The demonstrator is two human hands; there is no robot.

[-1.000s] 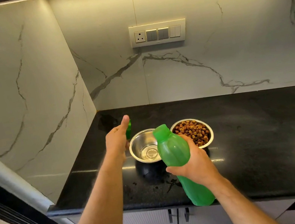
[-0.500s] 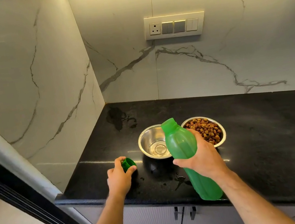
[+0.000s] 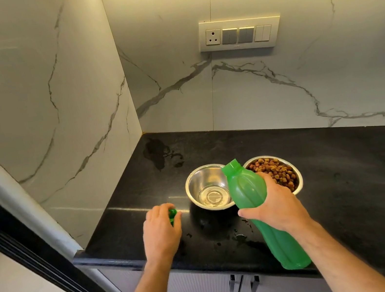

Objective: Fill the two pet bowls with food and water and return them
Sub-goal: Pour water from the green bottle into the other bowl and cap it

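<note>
Lowered since a second ago, the left hand [image 3: 161, 231] now rests on the black stone counter [image 3: 347, 183], fingers closed over the small green cap [image 3: 172, 213]. Right hand [image 3: 278, 208] clamps the tilted green plastic bottle [image 3: 245, 188]. Beyond sit the empty steel bowl [image 3: 207, 189] and, right, the kibble-filled steel bowl [image 3: 282, 173].

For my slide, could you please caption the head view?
Right hand tilts green bottle toward steel bowl; left hand sets cap down.

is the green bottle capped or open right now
Open. The green bottle in the right hand shows a bare threaded neck, tilted toward the steel bowl; its cap is under the left hand.
</note>
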